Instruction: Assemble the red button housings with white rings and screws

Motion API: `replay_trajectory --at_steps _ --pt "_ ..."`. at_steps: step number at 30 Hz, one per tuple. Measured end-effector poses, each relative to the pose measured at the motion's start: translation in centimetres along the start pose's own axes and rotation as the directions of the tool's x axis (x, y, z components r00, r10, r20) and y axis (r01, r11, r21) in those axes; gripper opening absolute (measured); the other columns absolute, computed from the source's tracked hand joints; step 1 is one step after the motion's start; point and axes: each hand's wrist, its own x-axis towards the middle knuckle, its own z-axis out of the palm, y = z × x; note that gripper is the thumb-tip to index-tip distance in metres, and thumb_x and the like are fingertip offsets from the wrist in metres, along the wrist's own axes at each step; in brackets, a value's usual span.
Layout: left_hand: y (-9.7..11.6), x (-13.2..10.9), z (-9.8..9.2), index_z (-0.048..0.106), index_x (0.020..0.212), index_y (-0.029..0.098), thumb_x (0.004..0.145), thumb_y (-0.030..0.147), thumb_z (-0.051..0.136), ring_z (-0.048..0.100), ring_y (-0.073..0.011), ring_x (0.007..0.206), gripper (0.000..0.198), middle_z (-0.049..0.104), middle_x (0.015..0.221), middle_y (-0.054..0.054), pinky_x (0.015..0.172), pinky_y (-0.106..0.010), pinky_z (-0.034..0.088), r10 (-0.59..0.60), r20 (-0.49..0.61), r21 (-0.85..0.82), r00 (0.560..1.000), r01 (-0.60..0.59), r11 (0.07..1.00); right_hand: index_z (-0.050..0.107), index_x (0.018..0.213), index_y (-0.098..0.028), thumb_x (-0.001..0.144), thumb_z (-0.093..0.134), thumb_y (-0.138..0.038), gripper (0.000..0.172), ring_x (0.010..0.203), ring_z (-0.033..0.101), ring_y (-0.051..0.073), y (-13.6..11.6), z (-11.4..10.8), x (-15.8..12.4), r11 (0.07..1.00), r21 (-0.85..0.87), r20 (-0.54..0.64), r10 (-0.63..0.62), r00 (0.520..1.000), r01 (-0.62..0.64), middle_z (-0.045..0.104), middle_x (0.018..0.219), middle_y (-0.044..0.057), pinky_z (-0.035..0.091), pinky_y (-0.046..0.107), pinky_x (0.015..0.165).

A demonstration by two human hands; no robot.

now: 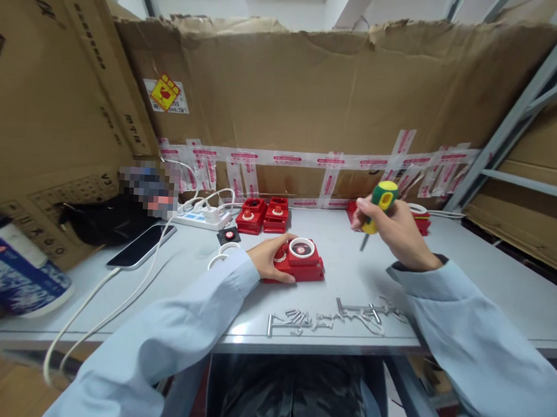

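Observation:
My left hand point(271, 258) grips the left end of a red box-shaped housing point(308, 272) lying on the table. A white ring point(302, 248) with a dark disc inside sits on top of that housing. Raised above the table to the right, my right hand point(402, 232) is wrapped round a screwdriver point(381, 205) with a green and yellow handle. Its shaft points down and stays apart from the housing. Near the table's front edge lie loose screws point(296, 315), metal T-shaped pieces point(271, 324) and crumpled clear scraps point(363, 320).
More red housings point(251, 215) stand at the back, others behind my right hand point(422, 222). Loose white rings point(229, 248) and a small black square part point(229, 235) lie left. A power strip point(202, 216), phone point(141, 247), cable and blue-white container point(17, 268) occupy the left side. Cardboard point(290, 90) walls the back.

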Motion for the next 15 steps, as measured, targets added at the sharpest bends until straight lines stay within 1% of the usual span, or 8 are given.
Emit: replay_trajectory --at_steps 1,3,5,7,10,15 --pt "0.1 0.0 0.1 0.042 0.124 0.019 0.057 0.048 0.077 0.058 -0.0275 0.107 0.081 0.06 0.119 -0.009 0.095 -0.039 0.044 0.005 -0.011 0.01 1.0 -0.005 1.0 0.055 0.066 -0.016 0.077 0.061 -0.049 0.035 0.058 0.058 0.013 -0.2 0.8 0.3 0.999 -0.017 -0.003 -0.036 0.999 0.036 0.06 0.063 0.002 0.047 0.026 0.056" --pt "0.3 -0.1 0.3 0.041 0.127 0.018 0.058 0.053 0.076 0.056 -0.0294 0.111 0.085 0.057 0.123 -0.012 0.096 -0.041 0.043 0.007 -0.059 0.044 0.998 -0.004 0.999 0.058 0.065 -0.015 0.077 0.06 -0.049 0.036 0.059 0.057 0.013 -0.1 2.1 0.6 0.985 -0.139 -0.025 -0.11 0.994 0.106 0.06 0.064 0.003 0.046 0.024 0.054" --pt "0.6 -0.1 0.5 0.039 0.131 0.02 0.059 0.055 0.075 0.053 -0.031 0.114 0.088 0.054 0.126 -0.013 0.098 -0.044 0.041 0.021 -0.112 0.104 0.994 -0.009 0.995 0.057 0.064 -0.015 0.077 0.06 -0.047 0.035 0.056 0.054 0.012 0.3 2.9 0.6 0.954 -0.242 -0.032 -0.191 0.981 0.178 0.058 0.06 0.002 0.044 0.024 0.052" --pt "0.9 0.0 0.7 0.038 0.134 0.022 0.062 0.054 0.073 0.052 -0.0309 0.115 0.086 0.054 0.126 -0.012 0.099 -0.045 0.04 0.058 -0.131 0.156 0.99 -0.037 0.987 0.055 0.063 -0.016 0.077 0.06 -0.042 0.03 0.051 0.05 0.01 0.8 3.4 0.3 0.939 -0.268 -0.025 -0.23 0.973 0.215 0.055 0.055 0.0 0.042 0.023 0.049" --pt "0.9 0.3 1.1 0.039 0.134 0.023 0.067 0.05 0.071 0.055 -0.0281 0.111 0.079 0.055 0.124 -0.011 0.097 -0.042 0.042 0.113 -0.108 0.145 0.988 -0.097 0.985 0.053 0.062 -0.016 0.077 0.059 -0.035 0.024 0.044 0.048 0.009 1.5 3.8 -0.1 0.959 -0.208 -0.033 -0.205 0.978 0.194 0.051 0.049 -0.003 0.04 0.023 0.044" --pt "0.2 0.6 1.5 0.04 0.133 0.023 0.068 0.048 0.069 0.059 -0.0265 0.105 0.075 0.056 0.121 -0.01 0.094 -0.04 0.045 0.128 -0.102 0.113 0.987 -0.117 0.987 0.053 0.06 -0.016 0.074 0.059 -0.031 0.022 0.039 0.046 0.009 2.1 4.0 -0.1 0.975 -0.176 -0.042 -0.144 0.989 0.135 0.049 0.046 -0.003 0.038 0.022 0.04"
